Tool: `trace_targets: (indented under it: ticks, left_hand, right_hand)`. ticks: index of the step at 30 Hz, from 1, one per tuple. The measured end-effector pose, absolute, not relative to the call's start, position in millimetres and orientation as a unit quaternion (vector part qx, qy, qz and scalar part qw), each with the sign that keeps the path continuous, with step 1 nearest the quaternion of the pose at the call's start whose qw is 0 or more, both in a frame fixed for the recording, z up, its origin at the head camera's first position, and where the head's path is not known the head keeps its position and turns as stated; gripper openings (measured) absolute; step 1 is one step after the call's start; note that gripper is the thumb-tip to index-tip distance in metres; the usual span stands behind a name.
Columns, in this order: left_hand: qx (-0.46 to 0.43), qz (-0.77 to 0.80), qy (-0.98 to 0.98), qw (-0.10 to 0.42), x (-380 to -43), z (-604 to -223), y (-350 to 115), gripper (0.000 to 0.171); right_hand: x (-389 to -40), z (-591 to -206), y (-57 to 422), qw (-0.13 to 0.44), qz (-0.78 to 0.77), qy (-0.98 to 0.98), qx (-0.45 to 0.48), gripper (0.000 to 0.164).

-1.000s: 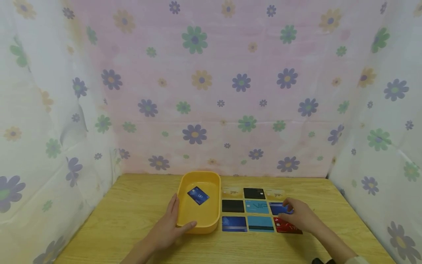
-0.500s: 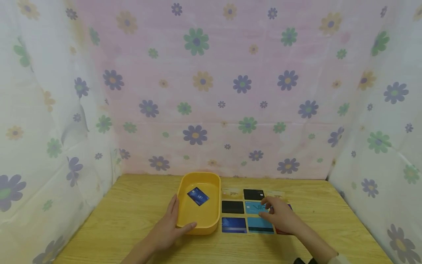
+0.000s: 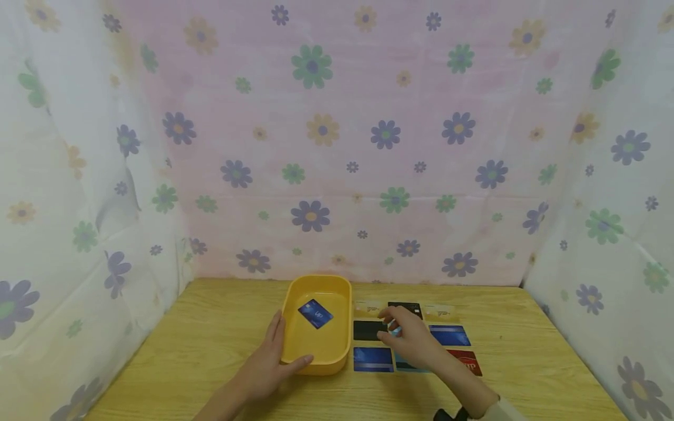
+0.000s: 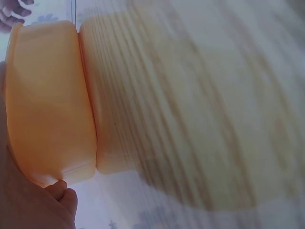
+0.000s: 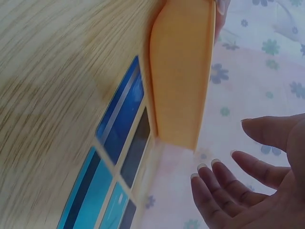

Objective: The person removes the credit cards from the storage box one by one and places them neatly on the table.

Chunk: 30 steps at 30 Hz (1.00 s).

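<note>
In the head view my left hand [image 3: 263,362] holds a yellow plastic tub [image 3: 316,346] at its left side, thumb over the near rim. Inside it lies a dark blue VIP card [image 3: 316,314]. My right hand [image 3: 416,340] hovers over the cards on the table, fingers loosely bent and holding nothing; the right wrist view shows thumb and fingers apart. Closest to its fingertips is a black card [image 3: 367,330]. The hand covers most of the light blue VIP card and part of a teal striped card [image 3: 408,363]. A blue striped card [image 3: 372,359] lies beside the tub.
The cards lie in rows right of the tub: a blue card [image 3: 450,335] and a red VIP card [image 3: 467,362] at the right, pale cards [image 3: 440,312] and another black card [image 3: 411,307] behind. A flower-printed cloth [image 3: 347,175] stands behind the wooden table [image 3: 210,327].
My right hand has moved left from the blue and red cards, across the light blue VIP card, toward the black card. My left hand and the tub stay put.
</note>
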<state>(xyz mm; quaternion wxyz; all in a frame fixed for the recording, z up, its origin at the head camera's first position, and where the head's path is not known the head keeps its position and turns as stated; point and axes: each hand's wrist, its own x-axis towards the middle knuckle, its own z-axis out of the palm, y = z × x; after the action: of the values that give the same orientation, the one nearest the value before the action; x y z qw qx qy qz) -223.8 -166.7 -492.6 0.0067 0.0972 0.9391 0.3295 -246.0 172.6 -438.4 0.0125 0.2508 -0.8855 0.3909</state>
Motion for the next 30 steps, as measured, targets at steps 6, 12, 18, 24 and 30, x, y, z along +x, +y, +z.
trace_targets:
  ticks: [6, 12, 18, 24, 30]
  left_hand:
    - [0.092, 0.33, 0.939, 0.012, -224.2, -492.5, -168.3, 0.121]
    - [0.096, 0.33, 0.939, 0.007, -225.9, -494.2, -168.9, 0.121]
    - [0.099, 0.334, 0.937, 0.003, -226.6, -495.6, -169.3, 0.121]
    - [0.099, 0.336, 0.937, 0.003, -226.9, -495.6, -169.2, 0.121]
    - [0.098, 0.335, 0.937, 0.004, -227.1, -496.4, -168.6, 0.12]
  right_hand:
    - [-247.2, -436.5, 148.0, 0.012, 0.419, -0.868, 0.267, 0.033]
    - [-248.2, -438.0, 126.2, 0.009, 0.436, -0.857, 0.275, 0.037]
    - [-250.2, -437.0, 106.0, 0.008, 0.441, -0.846, 0.299, 0.038]
    - [-253.4, -438.5, 87.1, -0.012, 0.448, -0.842, 0.3, 0.037]
    - [-258.4, -440.8, 65.4, -0.043, 0.461, -0.847, 0.262, 0.04]
